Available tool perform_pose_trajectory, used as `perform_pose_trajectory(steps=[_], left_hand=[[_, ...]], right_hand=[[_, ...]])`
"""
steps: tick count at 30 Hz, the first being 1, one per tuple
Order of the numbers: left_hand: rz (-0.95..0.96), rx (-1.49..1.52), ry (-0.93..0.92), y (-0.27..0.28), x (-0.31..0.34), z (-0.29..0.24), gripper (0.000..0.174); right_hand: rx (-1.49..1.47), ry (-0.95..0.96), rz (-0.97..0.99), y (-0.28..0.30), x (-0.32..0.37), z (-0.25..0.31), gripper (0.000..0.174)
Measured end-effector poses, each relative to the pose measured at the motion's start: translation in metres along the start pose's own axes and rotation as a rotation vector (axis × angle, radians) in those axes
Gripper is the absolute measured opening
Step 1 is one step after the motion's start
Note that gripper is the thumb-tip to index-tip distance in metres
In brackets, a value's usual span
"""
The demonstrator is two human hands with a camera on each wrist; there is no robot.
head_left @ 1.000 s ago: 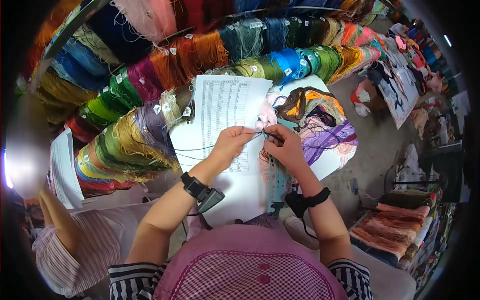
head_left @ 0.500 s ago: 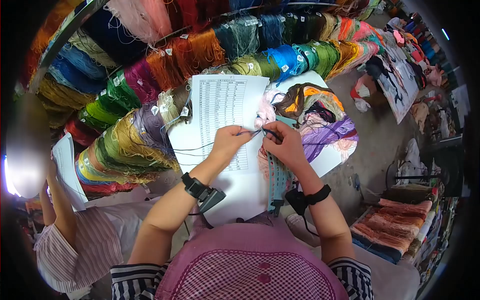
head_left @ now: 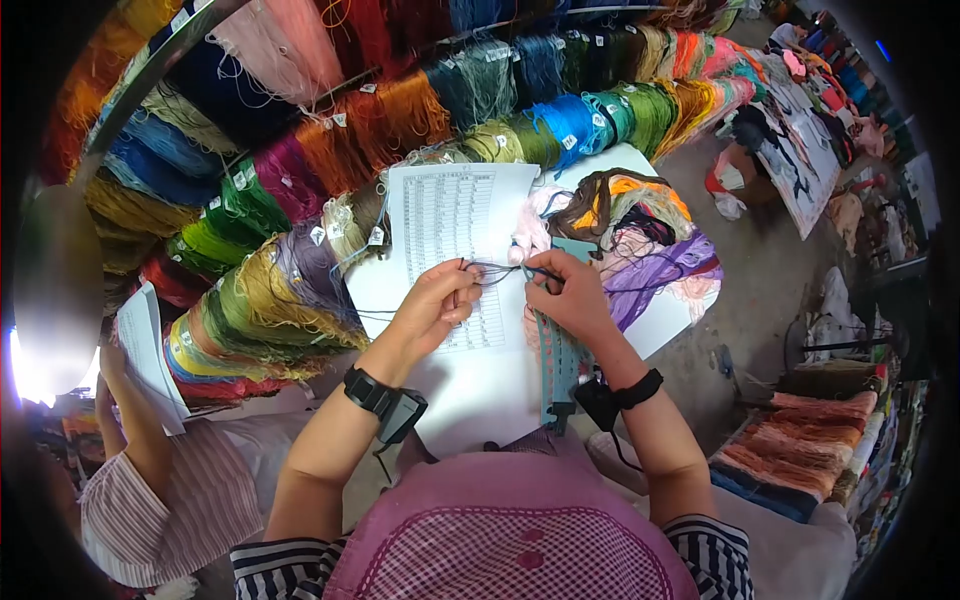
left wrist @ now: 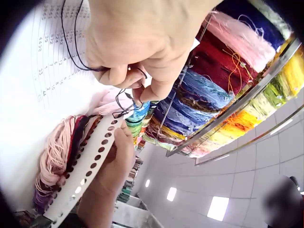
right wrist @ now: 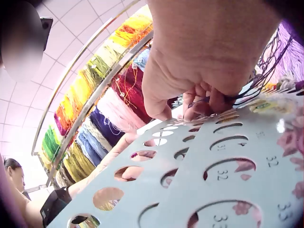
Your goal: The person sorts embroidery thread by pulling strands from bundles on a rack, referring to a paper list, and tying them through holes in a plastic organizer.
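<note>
Both sets of fingers pinching, left hand (head_left: 432,305) and right hand (head_left: 572,297) on the dark thread (head_left: 493,270) by the punched card's (head_left: 556,372) top end; slack loops could snarl if pulled unevenly.

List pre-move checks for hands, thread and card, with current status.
1. Left hand grips thread: ok.
2. Right hand grips thread by the card: ok.
3. Thread taut between hands: not ok, loose loops.
4. Card numbers legible: ok, 31 to 33 show in the right wrist view.
5. Knot closed: cannot tell, too small and partly behind fingers.
6. Sheet fully visible: not ok, left hand covers part in the head view.
</note>
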State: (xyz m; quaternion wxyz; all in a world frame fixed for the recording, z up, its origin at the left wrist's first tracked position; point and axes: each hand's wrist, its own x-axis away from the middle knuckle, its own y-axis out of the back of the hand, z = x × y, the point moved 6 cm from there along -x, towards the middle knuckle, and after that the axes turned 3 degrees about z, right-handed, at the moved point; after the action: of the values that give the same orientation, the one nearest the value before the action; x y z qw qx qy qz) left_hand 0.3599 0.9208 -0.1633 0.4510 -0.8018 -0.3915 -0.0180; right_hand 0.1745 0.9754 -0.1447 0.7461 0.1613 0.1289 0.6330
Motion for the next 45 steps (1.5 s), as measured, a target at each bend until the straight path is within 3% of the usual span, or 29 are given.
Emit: perform_pose_trajectory(steps=[6,8,9,13,16,18,20,22,24,25,26,28,31,32,34,35,36,38,40,41,42,45], left_hand=[[0.016,-0.175,-0.086,-0.008,0.009,-0.018,0.007],[-0.159,-0.387,-0.195,-0.01,0.014,-0.026,0.01],[-0.155,-0.393,-0.196,-0.008,0.014,-0.027,0.01],[-0.022,-0.212,-0.112,0.001,0.011,-0.021,0.018],[0.117,-0.071,-0.04,-0.017,0.013,-0.02,0.022],[0.192,-0.007,-0.006,-0.028,0.007,-0.015,0.023],[0.108,-0.393,0.114,-0.023,-0.008,-0.001,0.026],[0.175,-0.562,0.214,-0.032,-0.013,0.013,0.023],[0.228,-0.757,0.051,-0.027,-0.03,0.025,0.021],[0.244,-0.642,-0.072,-0.021,-0.033,0.021,0.016],[0.242,-0.639,-0.078,-0.005,-0.03,0.018,0.016],[-0.013,-0.911,-0.07,0.019,0.002,-0.026,0.011],[-0.347,-0.489,-0.013,0.082,0.072,-0.089,0.016],[-0.334,-0.274,-0.045,0.108,0.094,-0.106,0.025],[-0.476,0.01,-0.281,0.145,0.142,-0.143,0.034],[-0.493,0.062,-0.358,0.181,0.16,-0.159,0.025],[-0.415,-0.071,-0.436,0.192,0.182,-0.173,0.026],[-0.589,-0.118,-0.573,0.15,0.198,-0.168,0.051],[-0.323,-0.035,-0.496,0.117,0.197,-0.152,0.07],[-0.234,0.096,-0.512,0.092,0.193,-0.146,0.073],[-0.133,0.225,-0.508,0.065,0.188,-0.14,0.075],[0.119,0.329,-0.463,0.022,0.171,-0.127,0.073]], right_hand=[[0.042,0.056,-0.035,-0.004,0.001,0.001,0.031],[0.057,0.055,-0.033,-0.004,0.002,0.005,0.031],[0.075,0.052,-0.023,-0.004,0.002,0.007,0.031],[0.075,0.065,-0.043,-0.004,0.005,0.01,0.029],[0.119,0.036,0.006,-0.009,0.006,0.005,0.037],[0.212,0.159,-0.058,-0.012,0.007,0.006,0.053],[0.193,0.179,-0.093,-0.014,0.01,0.008,0.06],[0.172,0.201,-0.122,-0.014,0.013,0.014,0.066],[0.138,0.093,-0.066,-0.017,0.012,0.011,0.067],[0.14,0.095,-0.062,-0.016,0.012,0.01,0.067],[0.202,0.064,0.003,-0.019,0.009,0.005,0.066],[0.261,0.04,0.07,-0.022,0.006,-0.001,0.065],[0.261,0.029,0.077,-0.023,0.004,-0.002,0.061],[0.264,-0.012,0.09,-0.024,0.003,-0.003,0.06],[0.271,-0.04,0.112,-0.025,0.001,-0.002,0.058],[0.32,-0.01,0.093,-0.025,0.002,-0.001,0.059],[0.369,0.028,0.079,-0.027,0.002,-0.001,0.059],[0.46,0.179,0.09,-0.033,0.003,0.0,0.062],[0.469,0.215,0.069,-0.038,-0.003,0.026,0.049],[0.462,0.259,0.091,-0.049,-0.012,0.052,0.049],[0.338,0.354,0.116,-0.059,-0.011,0.087,0.037],[0.126,0.477,0.167,-0.083,-0.009,0.153,0.018]])
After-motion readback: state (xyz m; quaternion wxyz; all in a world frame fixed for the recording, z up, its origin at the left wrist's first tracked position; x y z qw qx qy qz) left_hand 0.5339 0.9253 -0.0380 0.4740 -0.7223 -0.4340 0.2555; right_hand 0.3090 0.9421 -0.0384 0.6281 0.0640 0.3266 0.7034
